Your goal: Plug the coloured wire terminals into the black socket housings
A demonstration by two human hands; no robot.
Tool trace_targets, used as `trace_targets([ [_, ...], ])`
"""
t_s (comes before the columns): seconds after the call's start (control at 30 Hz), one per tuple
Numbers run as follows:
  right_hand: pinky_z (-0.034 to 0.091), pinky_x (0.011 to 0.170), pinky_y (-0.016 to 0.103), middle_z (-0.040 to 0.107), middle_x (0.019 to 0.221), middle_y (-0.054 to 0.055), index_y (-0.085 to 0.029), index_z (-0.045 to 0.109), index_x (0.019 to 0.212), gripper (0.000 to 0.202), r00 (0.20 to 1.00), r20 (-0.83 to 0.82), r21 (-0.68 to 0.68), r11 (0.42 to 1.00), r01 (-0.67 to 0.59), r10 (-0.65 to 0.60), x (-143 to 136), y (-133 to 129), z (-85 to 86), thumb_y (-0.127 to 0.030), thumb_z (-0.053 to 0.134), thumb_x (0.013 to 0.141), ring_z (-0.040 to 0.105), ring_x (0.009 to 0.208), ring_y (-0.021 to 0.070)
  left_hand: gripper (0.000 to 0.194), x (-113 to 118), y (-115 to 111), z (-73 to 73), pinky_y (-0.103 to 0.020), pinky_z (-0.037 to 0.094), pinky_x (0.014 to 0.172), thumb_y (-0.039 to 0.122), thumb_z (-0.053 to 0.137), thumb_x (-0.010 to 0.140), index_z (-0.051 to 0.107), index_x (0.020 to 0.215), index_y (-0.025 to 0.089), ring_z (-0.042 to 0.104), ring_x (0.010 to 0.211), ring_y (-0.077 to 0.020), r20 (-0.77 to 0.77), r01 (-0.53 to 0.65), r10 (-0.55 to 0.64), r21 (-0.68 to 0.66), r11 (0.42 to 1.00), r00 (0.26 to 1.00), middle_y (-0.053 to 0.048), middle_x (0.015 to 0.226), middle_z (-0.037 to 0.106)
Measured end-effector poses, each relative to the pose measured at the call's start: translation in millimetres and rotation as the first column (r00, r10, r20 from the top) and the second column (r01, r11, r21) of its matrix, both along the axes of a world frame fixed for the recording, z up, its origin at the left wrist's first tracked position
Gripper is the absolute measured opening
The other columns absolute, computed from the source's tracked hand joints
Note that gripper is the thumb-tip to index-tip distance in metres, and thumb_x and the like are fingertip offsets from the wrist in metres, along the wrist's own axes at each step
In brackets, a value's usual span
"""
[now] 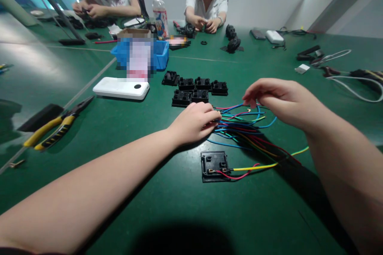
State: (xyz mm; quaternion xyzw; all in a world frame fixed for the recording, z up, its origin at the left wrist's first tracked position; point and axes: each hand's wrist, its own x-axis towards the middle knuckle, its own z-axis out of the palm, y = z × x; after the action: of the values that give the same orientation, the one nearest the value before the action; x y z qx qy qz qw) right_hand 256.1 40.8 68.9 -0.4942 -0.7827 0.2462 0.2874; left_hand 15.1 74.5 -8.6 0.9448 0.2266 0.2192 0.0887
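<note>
1. The bundle of coloured wires point(236, 125) lies around the middle of the counter point(167, 195), with loose ends fanning toward the right edge.
2. The left hand point(196, 121) rests at the bundle's left end; its fingers curl down over the wires and appear to hold them, though the tips are partly hidden.
3. The right hand point(277, 97) is above the bundle's far side, fingers bent and narrowly spaced, tips close to a blue wire. Whether they pinch it, I cannot tell.
4. Nearer the counter's near edge, just below the bundle, a black module point(214, 160) lies flat. A yellow-green wire point(254, 167) and a red wire point(235, 178) run from it toward the right edge.
5. Toward the far edge, beyond the left hand, six similar black pieces point(202, 83) sit in a loose cluster, with no wires seen on them.
6. Pliers point(58, 131) lie toward the left edge, well apart from both hands.
7. The step in hand looks like sorting the bundle or picking out a wire.
8. The next move seems to call for a light pinch with the right fingers, while the left ones steady the bundle against tangling.
</note>
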Motion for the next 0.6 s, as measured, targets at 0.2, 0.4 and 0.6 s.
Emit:
trace_targets([
  [0.2, 0.043, 0.066, 0.032, 0.059, 0.071, 0.001, -0.022, 0.057, 0.077, 0.019, 0.975, 0.021, 0.015, 0.975, 0.220, -0.221, -8, -29, -31.1, -0.009, 0.043, 0.074, 0.055, 0.068, 0.0177, 0.019, 1, 2, -1.5, -0.034, 0.042, 0.080, 0.024, 0.050, 0.092, 0.061, 0.106, 0.018, 0.053, 0.091, -0.0206, 0.028, 0.005, -0.004, -0.038, 0.999, 1.000, -0.008, 0.099, 0.060],
  [0.4, 0.043, 0.064, 0.033, 0.061, 0.079, 0.005, -0.021, 0.054, 0.081, 0.013, 0.864, 0.444, 0.189, 0.967, 0.169, -0.237, 23, -54, -66.3, -0.013, 0.044, 0.080, 0.056, 0.074, 0.0216, 0.019, 1, 3, -4.1, -0.030, 0.046, 0.082, 0.019, 0.048, 0.092, 0.059, 0.108, 0.017, 0.055, 0.093, -0.0181, 0.053, -0.006, 0.009, -0.065, 0.998, 0.999, -0.008, 0.101, 0.059],
  [0.6, 0.048, 0.077, 0.040, 0.065, 0.091, 0.009, -0.018, 0.060, 0.092, 0.013, 0.886, 0.463, 0.143, 0.989, -0.043, -0.028, 51, -41, -73.0, -0.021, 0.048, 0.088, 0.058, 0.086, 0.0245, 0.020, 2, 1, 0.2, -0.037, 0.042, 0.085, 0.029, 0.050, 0.093, 0.062, 0.105, 0.019, 0.053, 0.097, -0.0220, 0.021, -0.029, 0.030, -0.024, 0.999, 0.999, -0.008, 0.105, 0.060],
])
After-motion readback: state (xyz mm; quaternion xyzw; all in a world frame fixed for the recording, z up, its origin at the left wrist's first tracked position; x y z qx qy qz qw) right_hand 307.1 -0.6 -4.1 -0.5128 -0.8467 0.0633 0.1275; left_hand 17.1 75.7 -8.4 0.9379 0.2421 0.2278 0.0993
